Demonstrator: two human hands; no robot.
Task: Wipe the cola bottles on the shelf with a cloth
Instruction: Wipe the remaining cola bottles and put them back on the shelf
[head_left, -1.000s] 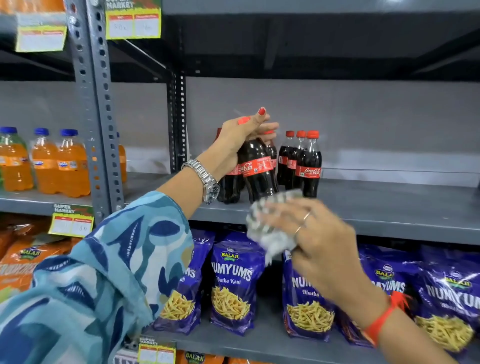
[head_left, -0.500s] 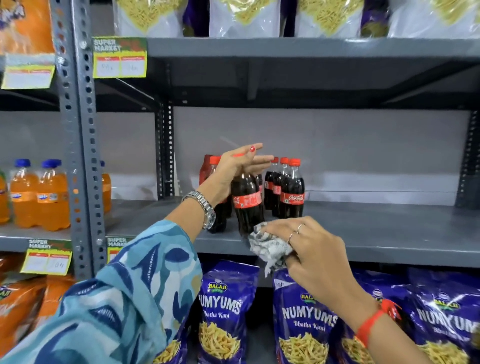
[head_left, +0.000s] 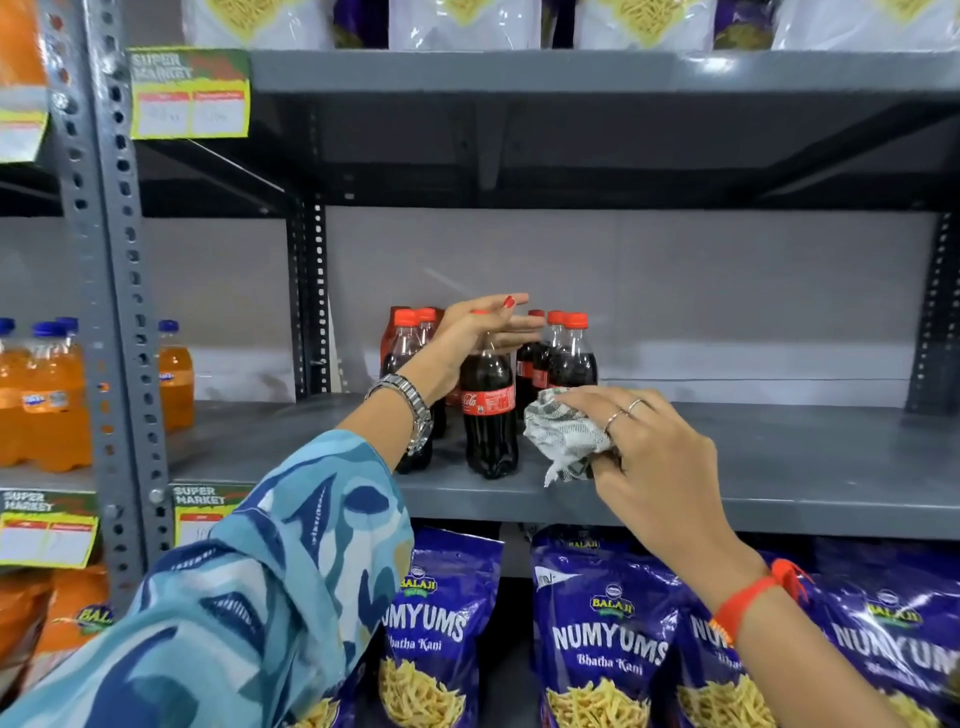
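Nearest, the right hand (head_left: 654, 457) was clenched round a bunched cloth (head_left: 563, 439) just above the shelf (head_left: 779, 467) edge. The front bottle (head_left: 488, 410) stood upright just left of the cloth, apart from it by a narrow gap, its long axis vertical. The left hand (head_left: 478, 338) lay over its cap, fingers straightened and loose, not gripping. Behind stood more bottles (head_left: 563, 358) in a cluster. The cloth hand was the nearer for wiping; a leftward sweep looked likely to meet the bottle's side.

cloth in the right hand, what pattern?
Crumpled white cloth with dark grey checks, head view.
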